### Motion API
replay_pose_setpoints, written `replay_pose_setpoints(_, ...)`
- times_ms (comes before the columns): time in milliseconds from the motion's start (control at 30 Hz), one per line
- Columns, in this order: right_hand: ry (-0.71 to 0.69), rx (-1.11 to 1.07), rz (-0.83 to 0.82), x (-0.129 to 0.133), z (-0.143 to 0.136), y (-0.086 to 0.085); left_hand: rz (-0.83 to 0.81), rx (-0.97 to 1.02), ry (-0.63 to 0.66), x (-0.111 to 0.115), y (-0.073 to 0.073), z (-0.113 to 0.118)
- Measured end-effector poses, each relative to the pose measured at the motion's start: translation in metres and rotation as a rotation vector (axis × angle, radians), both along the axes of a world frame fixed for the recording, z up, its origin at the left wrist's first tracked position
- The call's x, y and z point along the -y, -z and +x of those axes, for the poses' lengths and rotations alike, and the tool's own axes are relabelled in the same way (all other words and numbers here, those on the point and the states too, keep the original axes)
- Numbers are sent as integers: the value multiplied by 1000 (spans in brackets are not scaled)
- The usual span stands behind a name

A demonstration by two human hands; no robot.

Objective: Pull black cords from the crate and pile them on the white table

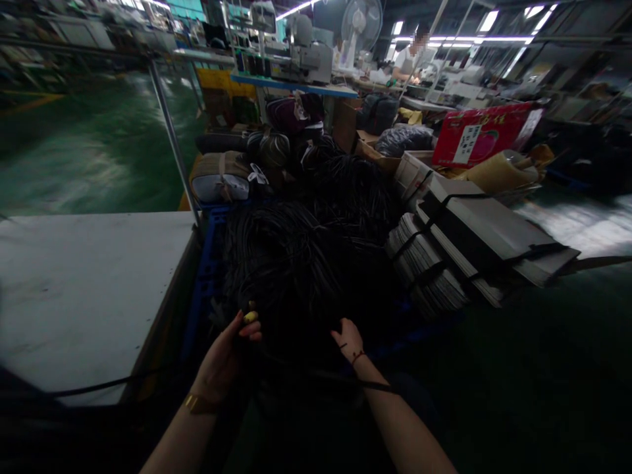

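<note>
A large heap of black straps [286, 247], long and thin, lies in loose coils in front of me. At its near left edge is my left hand [227, 355], thumb and fingers closed together, with a yellow band [250, 317] around one finger. Whatever the fingers pinch is lost in the dark. My right hand [349, 339] reaches to the heap's near side, fingers curled inward and closed, their tips hidden against the black. A single black strap [378, 386] passes over my right forearm.
Under the heap is a blue pallet [201, 289]. White table [89, 283] and metal post [168, 125] stand left. Strapped stacks of grey sheets [486, 227] sit right, tied fabric rolls [222, 176] behind. Farther back are sewing machines [309, 56] and a person [407, 62].
</note>
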State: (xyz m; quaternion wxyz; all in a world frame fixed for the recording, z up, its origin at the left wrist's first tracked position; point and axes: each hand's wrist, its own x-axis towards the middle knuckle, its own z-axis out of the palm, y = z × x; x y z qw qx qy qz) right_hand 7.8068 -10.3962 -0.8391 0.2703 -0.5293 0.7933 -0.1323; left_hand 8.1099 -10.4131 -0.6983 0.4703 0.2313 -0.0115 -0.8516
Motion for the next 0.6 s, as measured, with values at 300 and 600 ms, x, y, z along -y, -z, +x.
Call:
replay_pose_setpoints(300,-224,-471,76,-2,6,10,-8,245,54,2,1,-6)
replay_pose_setpoints(600,-254,-438,15,-11,-4,14,30,61,91,4,-17,-3)
